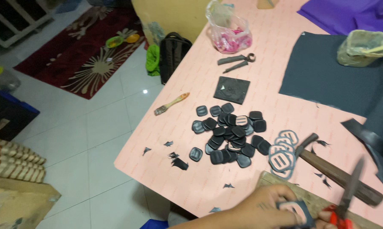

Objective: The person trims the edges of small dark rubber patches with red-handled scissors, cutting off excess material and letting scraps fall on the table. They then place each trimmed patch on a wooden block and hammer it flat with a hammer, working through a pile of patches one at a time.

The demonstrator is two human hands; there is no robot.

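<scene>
The buckle piece (294, 210), a dark-wrapped slotted frame, sits at the bottom edge of the view, pinched in the left hand (259, 208) above a wooden block (314, 199). The left hand's fingers curl around it, knuckles up, wrist coming in from the lower edge. The right hand (333, 220) is almost out of view; it grasps red-handled scissors (348, 191) whose blades point up and away. With blades so near the fingers, a slip could nick them or cut the wrapping unevenly. Just beyond lie a hammer (336, 174), a few grey buckle frames (283, 154) and a pile of black covered buckles (232, 133) on the pink table (191, 85).
</scene>
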